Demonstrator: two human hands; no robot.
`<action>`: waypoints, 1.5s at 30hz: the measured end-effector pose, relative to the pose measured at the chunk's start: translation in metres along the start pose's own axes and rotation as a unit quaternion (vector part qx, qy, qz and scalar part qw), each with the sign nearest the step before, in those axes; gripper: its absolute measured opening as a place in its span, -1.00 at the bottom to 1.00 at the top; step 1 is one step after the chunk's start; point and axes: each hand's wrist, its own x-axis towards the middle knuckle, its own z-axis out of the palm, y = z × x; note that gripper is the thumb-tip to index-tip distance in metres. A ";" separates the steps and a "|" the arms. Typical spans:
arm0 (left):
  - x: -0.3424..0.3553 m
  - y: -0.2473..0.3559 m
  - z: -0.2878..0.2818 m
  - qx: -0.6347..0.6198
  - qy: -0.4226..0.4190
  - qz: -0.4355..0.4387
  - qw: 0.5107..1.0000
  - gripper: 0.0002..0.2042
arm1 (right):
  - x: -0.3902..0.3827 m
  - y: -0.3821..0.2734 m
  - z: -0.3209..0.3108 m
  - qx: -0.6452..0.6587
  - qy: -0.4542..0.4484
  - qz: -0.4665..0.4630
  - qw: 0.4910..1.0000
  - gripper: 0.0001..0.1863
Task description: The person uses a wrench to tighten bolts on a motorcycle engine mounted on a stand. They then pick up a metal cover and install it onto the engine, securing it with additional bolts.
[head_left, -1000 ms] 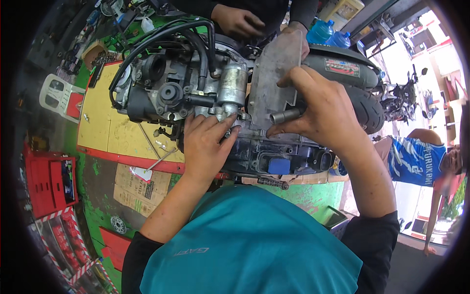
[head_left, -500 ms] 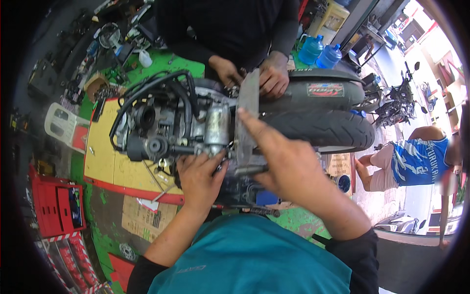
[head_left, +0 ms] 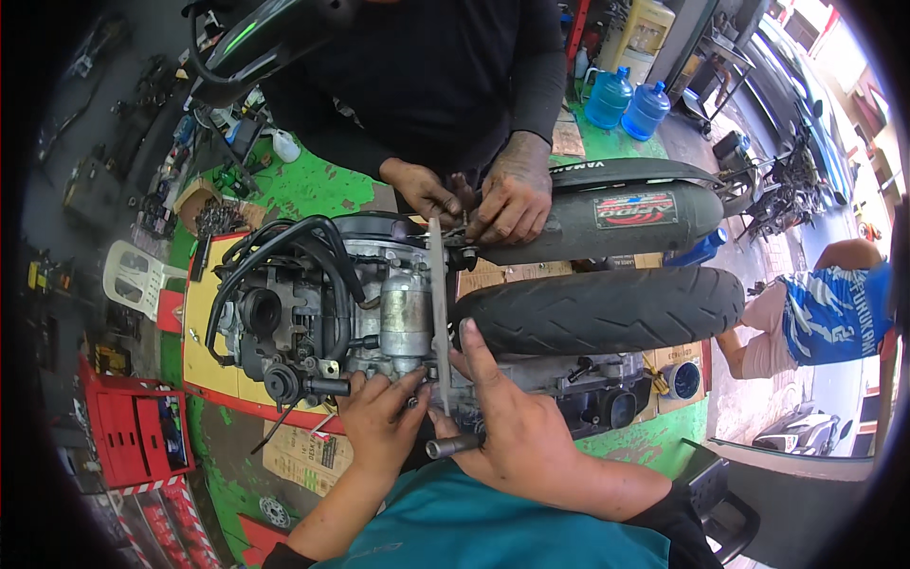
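Your bench (head_left: 213, 376) crosses the middle of the frame, yellow on top with a red edge, and the engine (head_left: 308, 318) lies over its left and central part. At the centre, a flat metal plate (head_left: 438, 318) stands nearly edge-on to you, just right of a silver cylinder (head_left: 405, 322). Your left hand (head_left: 381, 417) rests at the foot of that cylinder, fingers bent close together; whether they grip anything, you cannot tell. Your right hand (head_left: 517, 417), right of the plate, wraps around a socket tool (head_left: 455, 446), with its index finger raised and its thumb at the plate's lower end. A black tyre (head_left: 607, 308) lies right of centre, below a dark muffler (head_left: 616, 223). At the top centre, a co-worker's hands (head_left: 515, 202) meet near the plate's upper end.

Around you the floor (head_left: 313, 190) is worn green paint. A white chair (head_left: 133, 280) stands at the left, above a red cabinet (head_left: 128, 431); a cardboard sheet (head_left: 303, 460) lies at the lower left. Blue water jugs (head_left: 646, 111) stand at the upper right, and a person in a blue jersey (head_left: 829, 322) is at the far right.
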 end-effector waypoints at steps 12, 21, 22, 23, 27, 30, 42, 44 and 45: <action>-0.005 -0.003 0.010 -0.005 0.013 -0.010 1.000 -0.71 | 0.004 -0.001 0.010 -0.073 -0.028 0.004 0.997 -0.17; -0.003 -0.004 0.005 -0.011 0.015 0.006 1.000 -0.70 | -0.001 0.005 0.022 -0.093 -0.029 -0.002 0.995 0.14; -0.003 -0.003 0.005 -0.015 0.017 0.005 1.000 -0.69 | -0.002 0.005 0.022 -0.088 -0.031 0.001 0.996 0.14; -0.003 -0.003 0.006 -0.012 0.018 0.006 1.000 -0.70 | -0.002 0.005 0.022 -0.083 -0.033 0.004 0.996 0.13; -0.002 -0.004 0.006 -0.007 0.020 0.012 1.000 -0.71 | -0.003 0.004 0.025 -0.058 -0.037 0.014 0.998 0.14; -0.003 -0.001 0.006 -0.020 0.017 -0.004 1.000 -0.74 | -0.003 0.005 0.026 -0.056 -0.035 0.018 0.998 0.14; -0.010 -0.007 0.010 0.001 0.025 0.013 1.000 -0.67 | -0.005 0.002 0.035 -0.060 0.003 0.020 0.998 0.11; -0.010 -0.007 0.010 -0.007 0.025 0.011 1.000 -0.66 | -0.005 0.006 0.035 -0.056 0.007 0.028 0.998 0.10; -0.010 -0.006 0.010 -0.012 0.024 0.010 1.000 -0.66 | -0.005 0.007 0.034 -0.054 0.010 0.032 0.998 0.10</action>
